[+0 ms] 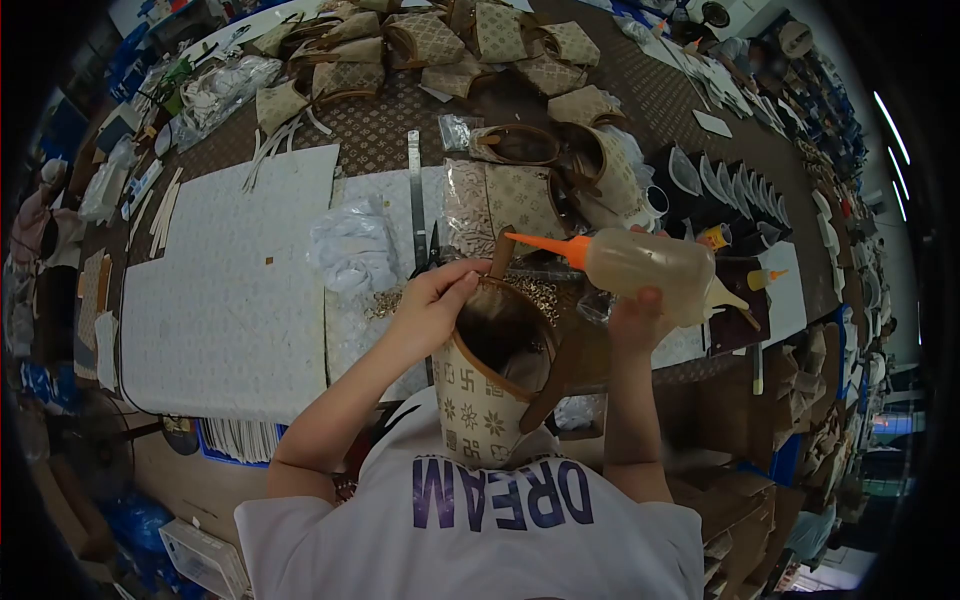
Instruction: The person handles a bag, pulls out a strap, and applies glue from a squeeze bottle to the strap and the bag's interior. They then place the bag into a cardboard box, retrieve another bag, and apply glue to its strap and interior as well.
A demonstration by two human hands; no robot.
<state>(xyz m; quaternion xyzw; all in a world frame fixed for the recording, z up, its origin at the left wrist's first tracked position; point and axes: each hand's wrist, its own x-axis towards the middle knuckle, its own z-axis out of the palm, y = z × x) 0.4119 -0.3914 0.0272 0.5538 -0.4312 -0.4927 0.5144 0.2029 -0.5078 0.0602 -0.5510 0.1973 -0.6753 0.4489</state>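
Observation:
My left hand (432, 305) pinches the far rim of a beige patterned bag (475, 405) at the base of an upright brown strap tab (502, 256). The bag leans against my white shirt, its brown-edged mouth facing up; a second brown strap (545, 395) hangs on its near right side. My right hand (637, 318) grips a clear squeeze bottle (650, 268) from below, tilted on its side. Its orange nozzle (545, 243) points left, with the tip right at the top of the strap tab. The bottle is partly filled with a pale liquid.
Small gold metal pieces (540, 296) lie behind the bag. Beyond them are a metal ruler (416, 190), a plastic-wrapped white bundle (355, 250) and more patterned bags (525, 198). A small yellow bottle (765, 278) stands at right. A white board (230, 300) covers the left side.

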